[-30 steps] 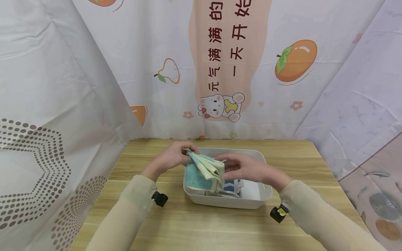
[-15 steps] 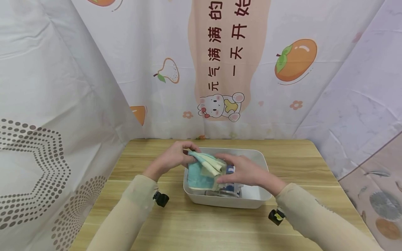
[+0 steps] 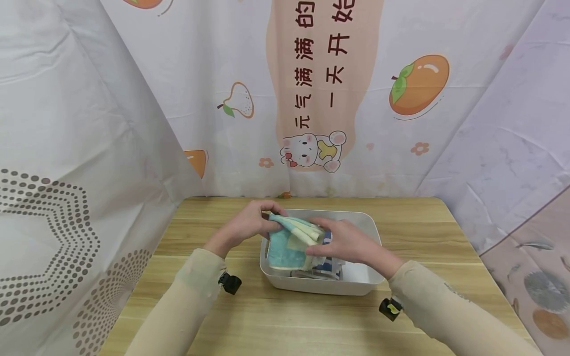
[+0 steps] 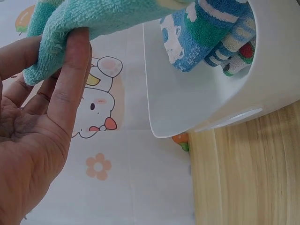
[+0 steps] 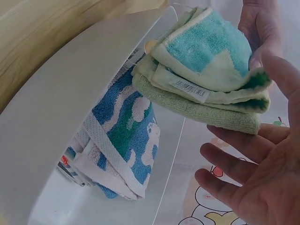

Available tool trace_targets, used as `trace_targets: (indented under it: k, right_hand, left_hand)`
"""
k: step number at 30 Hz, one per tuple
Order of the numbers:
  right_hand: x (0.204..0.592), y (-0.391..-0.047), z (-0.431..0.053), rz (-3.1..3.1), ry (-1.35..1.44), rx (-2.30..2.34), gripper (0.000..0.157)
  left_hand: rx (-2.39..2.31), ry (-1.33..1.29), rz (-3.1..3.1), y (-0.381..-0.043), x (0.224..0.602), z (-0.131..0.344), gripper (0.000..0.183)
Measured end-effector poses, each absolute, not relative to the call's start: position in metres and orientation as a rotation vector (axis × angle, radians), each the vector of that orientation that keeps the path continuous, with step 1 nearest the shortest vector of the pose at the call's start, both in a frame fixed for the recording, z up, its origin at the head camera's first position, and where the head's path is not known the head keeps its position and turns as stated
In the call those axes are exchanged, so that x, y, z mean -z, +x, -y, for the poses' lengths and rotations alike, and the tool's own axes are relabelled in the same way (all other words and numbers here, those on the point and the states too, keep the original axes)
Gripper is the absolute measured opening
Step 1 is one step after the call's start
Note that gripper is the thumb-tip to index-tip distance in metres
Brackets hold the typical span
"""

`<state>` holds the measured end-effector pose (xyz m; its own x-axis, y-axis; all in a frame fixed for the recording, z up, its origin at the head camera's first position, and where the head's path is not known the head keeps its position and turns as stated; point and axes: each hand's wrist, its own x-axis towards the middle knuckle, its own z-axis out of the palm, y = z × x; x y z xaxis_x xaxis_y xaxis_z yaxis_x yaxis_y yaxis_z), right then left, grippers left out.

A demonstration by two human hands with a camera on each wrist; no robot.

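Observation:
A folded turquoise and pale-yellow towel point(image 3: 285, 251) is held over the left part of a white plastic box point(image 3: 320, 287). My left hand point(image 3: 252, 222) pinches its left end between thumb and fingers. At the other end my right hand point(image 3: 345, 241) grips the folded layers, with the thumb above and fingers below in the right wrist view. A white label point(image 5: 189, 89) shows on the towel point(image 5: 206, 51) there. Below, inside the box, lie folded blue, green and white patterned towels point(image 5: 126, 126); the held towel partly hides them in the head view.
The box stands on a wood-grain table point(image 3: 303, 326), towards its back edge. A printed fabric curtain point(image 3: 249, 148) hangs right behind the table, and more fabric point(image 3: 89, 123) hangs along the left side. The box's right part point(image 3: 356, 273) shows its white floor.
My right hand has moved a little left and its thumb has come onto the towel's folded edge. My left hand and the towel have shifted slightly right.

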<state>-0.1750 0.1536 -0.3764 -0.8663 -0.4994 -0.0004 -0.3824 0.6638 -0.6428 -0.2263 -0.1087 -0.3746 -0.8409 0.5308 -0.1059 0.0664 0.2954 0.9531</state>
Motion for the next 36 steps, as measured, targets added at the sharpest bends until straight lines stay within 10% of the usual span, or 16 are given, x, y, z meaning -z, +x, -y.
trace_targets:
  k: [16,36]
  right_hand:
    - [0.381,-0.182,-0.163,-2.544,-0.543,1.226,0.034]
    - [0.385,-0.193,-0.174,-2.14,-0.23,1.653,0.047]
  left_hand:
    - [-1.523,0.558,-2.173,-0.227,0.373,0.111,0.023]
    - [-1.597,0.513,-2.058,-0.231,0.384,0.105,0.036]
